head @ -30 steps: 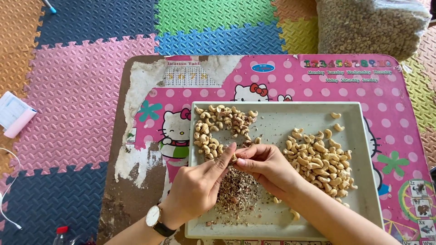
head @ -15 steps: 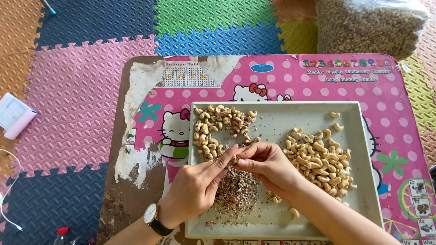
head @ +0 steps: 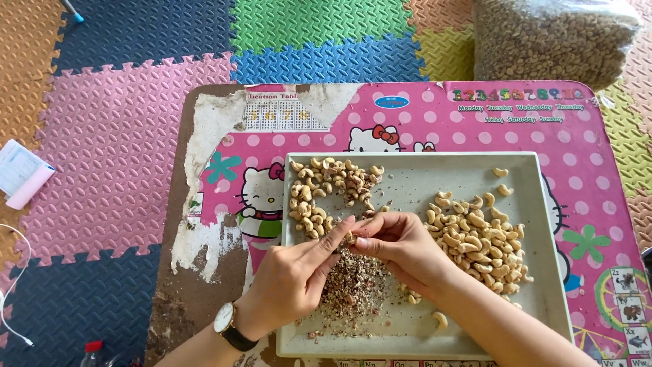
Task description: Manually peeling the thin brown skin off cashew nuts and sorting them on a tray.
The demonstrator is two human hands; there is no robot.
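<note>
My left hand and my right hand meet over a white square tray, both pinching one small cashew nut between their fingertips. Under the hands lies a heap of brown skin flakes. A pile of cashews with bits of skin fills the tray's upper left. Pale clean cashews are heaped at the right. A wristwatch is on my left wrist.
The tray rests on a low pink cartoon-printed table with a peeling left side. A big clear bag of nuts stands at the back right. Coloured foam floor tiles surround the table; a small white and pink box lies at left.
My hands have barely moved; the fingers shift slightly on the nut.
</note>
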